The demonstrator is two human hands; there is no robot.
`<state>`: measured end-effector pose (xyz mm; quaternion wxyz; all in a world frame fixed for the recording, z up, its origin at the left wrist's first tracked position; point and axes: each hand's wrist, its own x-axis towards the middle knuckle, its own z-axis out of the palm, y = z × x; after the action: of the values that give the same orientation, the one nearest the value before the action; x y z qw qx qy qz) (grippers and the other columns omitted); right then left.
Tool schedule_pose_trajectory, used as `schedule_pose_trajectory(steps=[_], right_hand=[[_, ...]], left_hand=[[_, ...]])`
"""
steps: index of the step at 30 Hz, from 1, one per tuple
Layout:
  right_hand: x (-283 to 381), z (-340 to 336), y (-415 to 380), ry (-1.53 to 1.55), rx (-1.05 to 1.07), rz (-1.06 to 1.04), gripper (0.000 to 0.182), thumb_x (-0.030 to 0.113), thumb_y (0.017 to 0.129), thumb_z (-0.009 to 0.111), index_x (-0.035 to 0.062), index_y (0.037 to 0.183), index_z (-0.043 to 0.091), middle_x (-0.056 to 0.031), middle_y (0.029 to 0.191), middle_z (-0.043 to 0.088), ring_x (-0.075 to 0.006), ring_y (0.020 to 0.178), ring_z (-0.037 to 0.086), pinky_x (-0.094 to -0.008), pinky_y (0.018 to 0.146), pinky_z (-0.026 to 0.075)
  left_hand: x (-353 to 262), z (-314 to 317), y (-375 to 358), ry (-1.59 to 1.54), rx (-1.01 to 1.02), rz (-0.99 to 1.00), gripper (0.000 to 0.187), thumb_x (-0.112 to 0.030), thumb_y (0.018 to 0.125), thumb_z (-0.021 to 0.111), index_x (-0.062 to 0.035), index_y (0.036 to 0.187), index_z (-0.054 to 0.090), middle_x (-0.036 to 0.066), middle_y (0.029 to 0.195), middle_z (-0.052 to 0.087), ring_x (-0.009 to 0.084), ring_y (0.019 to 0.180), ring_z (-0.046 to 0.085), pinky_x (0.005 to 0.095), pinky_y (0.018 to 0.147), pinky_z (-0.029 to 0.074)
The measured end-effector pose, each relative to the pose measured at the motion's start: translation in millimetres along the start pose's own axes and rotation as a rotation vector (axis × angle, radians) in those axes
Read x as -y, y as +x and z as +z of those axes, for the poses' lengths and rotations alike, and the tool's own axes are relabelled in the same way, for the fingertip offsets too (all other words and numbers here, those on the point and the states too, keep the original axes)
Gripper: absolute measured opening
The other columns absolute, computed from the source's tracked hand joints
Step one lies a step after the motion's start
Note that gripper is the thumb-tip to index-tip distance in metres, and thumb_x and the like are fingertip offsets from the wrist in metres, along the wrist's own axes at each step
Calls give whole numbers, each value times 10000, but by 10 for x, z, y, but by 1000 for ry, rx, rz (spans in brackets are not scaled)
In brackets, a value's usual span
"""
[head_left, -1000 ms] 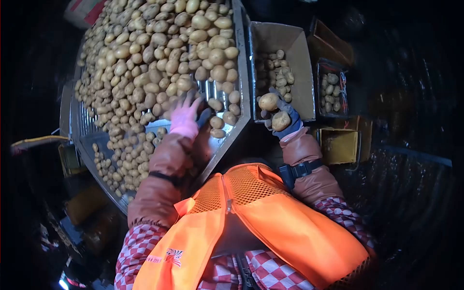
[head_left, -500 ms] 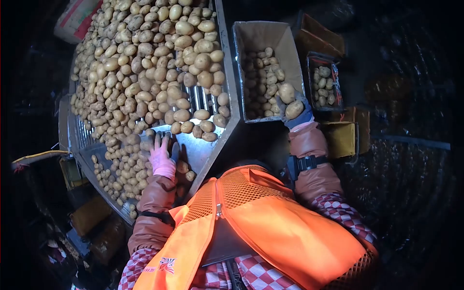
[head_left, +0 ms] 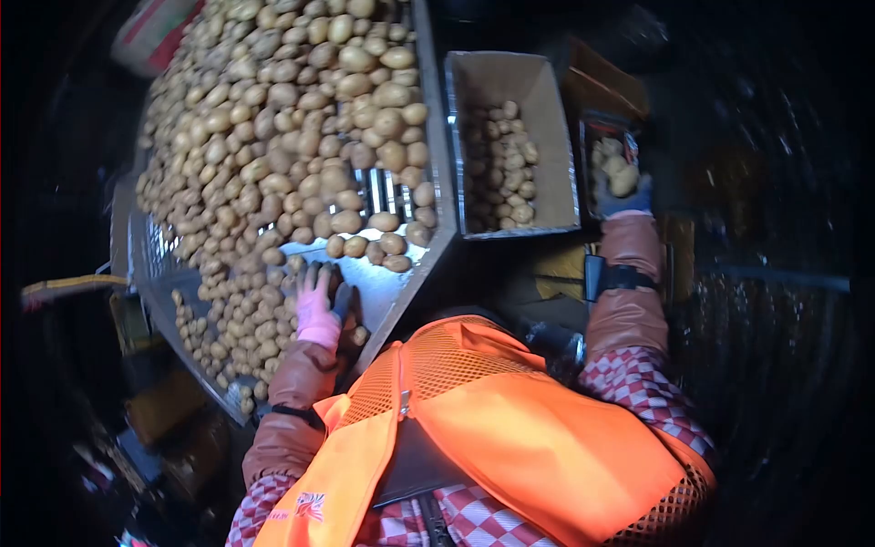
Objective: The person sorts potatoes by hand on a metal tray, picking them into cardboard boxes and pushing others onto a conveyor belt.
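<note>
My left hand (head_left: pixel 317 303), in a pink and dark glove, lies with fingers spread on the shiny metal chute (head_left: pixel 369 284). Beside its fingertips are potatoes (head_left: pixel 260 314) from the large heap on the sorting table. My right hand (head_left: pixel 627 199), in a blue-grey glove, is at the near end of a small box (head_left: pixel 588 182) on the right. Its fingers are curled round potatoes (head_left: pixel 623 180), blurred against the other potatoes in that box. Part of the right hand's grip is hidden.
A taller cardboard box (head_left: pixel 558 164) with potatoes in its bottom stands between the table's metal rim (head_left: pixel 441 173) and the small box. Behind is a brown carton (head_left: pixel 606 82); yellowish cartons (head_left: pixel 558 272) sit lower down. A red and white sack (head_left: pixel 150 41) is at upper left.
My right hand has moved right with potatoes, from the tall cardboard box to the small box. My left hand has shifted slightly right on the chute. The view has shifted a little.
</note>
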<state>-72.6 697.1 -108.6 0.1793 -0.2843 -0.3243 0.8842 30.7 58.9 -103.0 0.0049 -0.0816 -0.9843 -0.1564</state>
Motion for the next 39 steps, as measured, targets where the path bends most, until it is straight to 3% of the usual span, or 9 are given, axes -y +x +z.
schedule_pose_trajectory(steps=[4, 6, 8, 15, 23, 26, 29, 35, 39], right_hand=[[-316, 440, -36, 65, -239, 378, 648, 529, 958, 619, 188, 1485, 455, -131, 1454, 525, -348, 1307, 524, -510, 1064, 475], [-988, 525, 18, -398, 511, 143, 654, 471, 958, 631, 144, 1494, 449, -139, 1446, 527, -401, 1204, 588, -516, 976, 504], [-1291, 1952, -712, -554, 375, 304, 446, 280, 1008, 540, 57, 1393, 565, -160, 1255, 654, -289, 1109, 653, -472, 903, 538], [-3065, 3065, -947, -2006, 761, -854, 555, 392, 786, 798, 123, 1251, 659, -178, 1123, 639, -375, 1251, 521, -478, 1033, 462], [-2713, 2630, -1302, -920, 731, 474, 303, 247, 863, 720, 79, 1111, 675, -105, 973, 695, -270, 926, 681, -378, 812, 566], [-2645, 2184, -396, -811, 845, -55, 375, 426, 951, 652, 97, 1131, 652, -75, 958, 687, -226, 905, 679, -397, 794, 595], [-2118, 2596, 17, -512, 623, 414, 378, 325, 920, 686, 76, 1198, 629, -112, 981, 701, -237, 924, 681, -389, 806, 571], [-2375, 3683, -790, -2020, 585, -327, 569, 244, 823, 766, 182, 1358, 582, -254, 1220, 666, -392, 1143, 657, -452, 973, 529], [-3005, 3195, -598, -1854, 1291, -364, 669, 228, 868, 745, 242, 1492, 506, -160, 1115, 691, -245, 805, 667, -362, 698, 527]], left_hand=[[-87, 33, 35, 10, 52, -78, 681, -420, 843, 728, -115, 1420, 536, 189, 1502, 444, 443, 1426, 338, 643, 1164, 236], [-147, 54, 103, 11, 67, -118, 719, -463, 847, 708, -118, 1447, 515, 182, 1511, 438, 431, 1440, 322, 643, 1177, 206], [-146, 29, 163, -44, 75, -137, 696, -464, 865, 688, -108, 1438, 520, 177, 1511, 440, 423, 1440, 327, 640, 1178, 203], [-99, -194, -91, -32, 32, -96, 541, -396, 908, 664, -148, 1381, 574, 182, 1475, 475, 436, 1385, 396, 593, 1154, 294], [-6, -287, -403, -55, -50, -81, 535, -278, 872, 701, -98, 1359, 573, 176, 1400, 540, 440, 1351, 451, 544, 1120, 375], [16, -283, -357, -70, -94, -82, 499, -270, 875, 695, -89, 1330, 596, 165, 1365, 565, 428, 1331, 467, 552, 1109, 374], [71, -281, -326, -29, -149, -114, 472, -276, 881, 691, -86, 1306, 614, 153, 1314, 597, 407, 1308, 485, 574, 1095, 365], [181, -236, -320, 43, -153, -193, 486, -294, 874, 696, -91, 1310, 629, 156, 1287, 625, 403, 1331, 486, 601, 1102, 356], [236, -275, -300, 26, -119, -199, 491, -309, 864, 708, -99, 1301, 633, 149, 1283, 612, 400, 1327, 485, 604, 1087, 364]])
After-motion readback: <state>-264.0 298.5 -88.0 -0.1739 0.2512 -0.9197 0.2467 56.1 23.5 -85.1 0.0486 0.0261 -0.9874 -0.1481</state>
